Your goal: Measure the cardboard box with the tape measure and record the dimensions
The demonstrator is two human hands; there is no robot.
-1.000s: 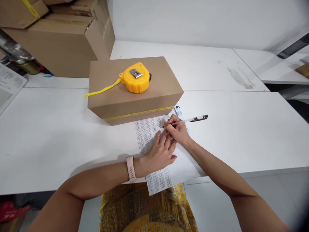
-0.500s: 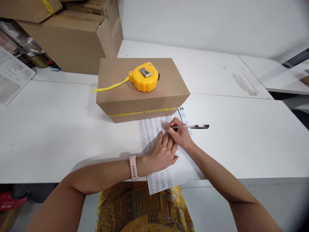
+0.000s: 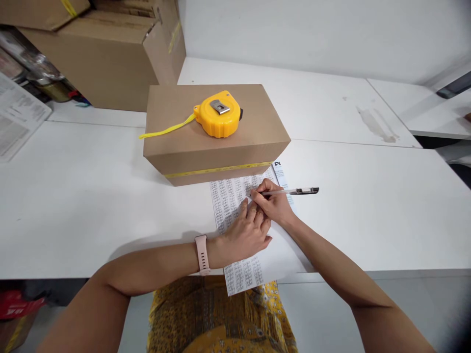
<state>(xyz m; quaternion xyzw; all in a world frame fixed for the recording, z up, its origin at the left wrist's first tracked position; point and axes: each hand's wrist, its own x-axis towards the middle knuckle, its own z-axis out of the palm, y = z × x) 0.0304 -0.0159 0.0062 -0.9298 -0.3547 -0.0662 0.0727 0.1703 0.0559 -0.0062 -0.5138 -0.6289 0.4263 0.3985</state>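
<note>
My right hand (image 3: 273,202) is closed around a pen (image 3: 294,191), its tip down on a sheet of paper (image 3: 245,275) covered in columns of small handwriting. Flat on the same sheet lies my left hand (image 3: 248,231), fingers stretched out and close to the pen tip. The lower end of the paper hangs past the table's front edge. Just beyond the hands stands a closed cardboard box (image 3: 217,157) over the paper's far end. On top of it rests a yellow tape measure (image 3: 219,115) with a yellow strap.
Larger cardboard boxes (image 3: 110,59) stand at the back left beside jars (image 3: 55,88) and a printed sheet (image 3: 18,117). A blue-and-white printed paper (image 3: 280,175) sticks out right of the box. The white table (image 3: 368,206) extends to both sides.
The view has shifted slightly. Both hands, the pen and the paper keep nearly the same places.
</note>
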